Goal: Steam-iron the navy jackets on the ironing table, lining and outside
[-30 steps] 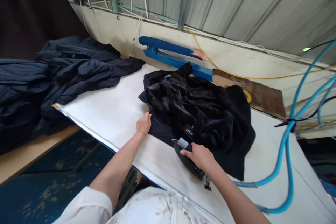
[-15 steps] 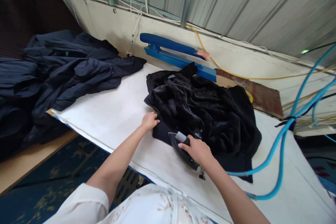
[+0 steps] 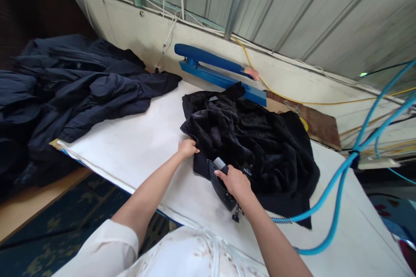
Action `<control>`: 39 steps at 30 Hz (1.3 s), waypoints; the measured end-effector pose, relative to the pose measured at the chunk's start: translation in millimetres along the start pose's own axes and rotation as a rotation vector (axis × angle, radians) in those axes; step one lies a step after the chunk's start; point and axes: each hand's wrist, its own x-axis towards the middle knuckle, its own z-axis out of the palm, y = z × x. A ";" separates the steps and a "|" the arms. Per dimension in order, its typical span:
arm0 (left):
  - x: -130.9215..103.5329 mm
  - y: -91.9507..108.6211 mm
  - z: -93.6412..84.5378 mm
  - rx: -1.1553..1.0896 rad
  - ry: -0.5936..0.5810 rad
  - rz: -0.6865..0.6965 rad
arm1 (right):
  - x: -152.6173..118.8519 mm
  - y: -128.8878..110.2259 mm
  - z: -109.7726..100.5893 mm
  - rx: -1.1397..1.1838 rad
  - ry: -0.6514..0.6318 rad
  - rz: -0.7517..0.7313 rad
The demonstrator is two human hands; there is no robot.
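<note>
A black fleece-lined jacket point(image 3: 260, 138) lies spread on the white-covered ironing table point(image 3: 143, 138), its plush side up. My left hand point(image 3: 188, 148) pinches the jacket's edge on its near left side. In my right hand point(image 3: 236, 181) is the handle of a dark steam iron point(image 3: 221, 190). The iron's tip rests at the jacket's near border, while its heel reaches over the white cover. My right hand hides part of the iron's body.
Blue hoses point(image 3: 328, 207) run from the iron to the upper right. A blue sleeve board point(image 3: 221, 73) stands behind the jacket. Dark navy garments point(image 3: 97, 91) are heaped at the left. A brown board point(image 3: 320, 127) lies by the wall, along which a yellow cable runs.
The iron has shifted slightly left in my right hand along the jacket's near border. My left hand stays on the edge. The camera view has turned a little.
</note>
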 end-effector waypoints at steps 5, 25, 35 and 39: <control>1.8 -0.1 -1.1 -0.053 -0.023 -0.038 | -0.1 3.5 -0.5 0.031 -0.005 0.039; -23.9 -3.6 21.4 -0.517 -0.032 -0.100 | -15.0 31.6 3.7 0.020 0.008 -0.069; -31.0 1.9 21.0 -0.421 -0.013 -0.140 | -14.2 54.2 -1.9 0.019 0.000 -0.096; -31.8 1.6 22.0 -0.270 0.026 -0.216 | -13.7 19.9 -0.3 0.038 0.047 -0.138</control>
